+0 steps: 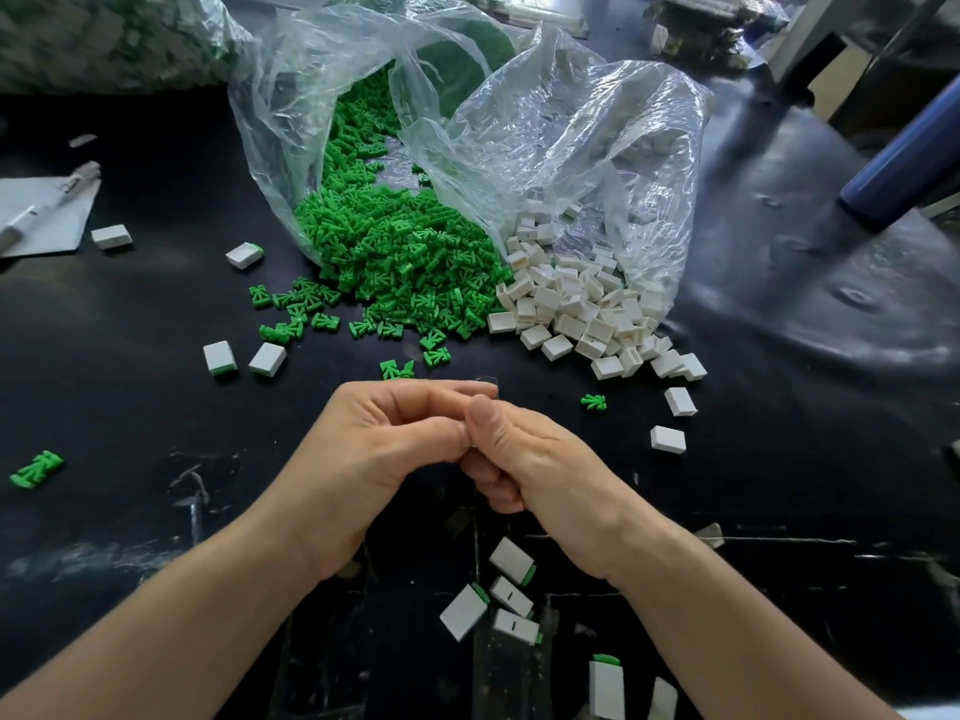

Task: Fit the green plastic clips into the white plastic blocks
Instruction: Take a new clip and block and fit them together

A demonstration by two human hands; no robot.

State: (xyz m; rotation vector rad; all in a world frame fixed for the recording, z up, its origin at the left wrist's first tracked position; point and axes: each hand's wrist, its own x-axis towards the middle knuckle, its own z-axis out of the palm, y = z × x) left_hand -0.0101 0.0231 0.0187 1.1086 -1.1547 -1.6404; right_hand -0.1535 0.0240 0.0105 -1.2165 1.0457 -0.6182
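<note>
Head view, hands (457,444) touching, green clips (405,262) heaped beyond

Both forearms bare, angled inward. Left hand (374,439) and right hand (524,454) meet at centre, fingers curled, right thumb against left fingertips; grip contents hidden.

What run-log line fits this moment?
left hand, right hand: curled together, contents hidden | green clips: spilled pile | white blocks: pile to its right | fitted blocks: near edge
</note>
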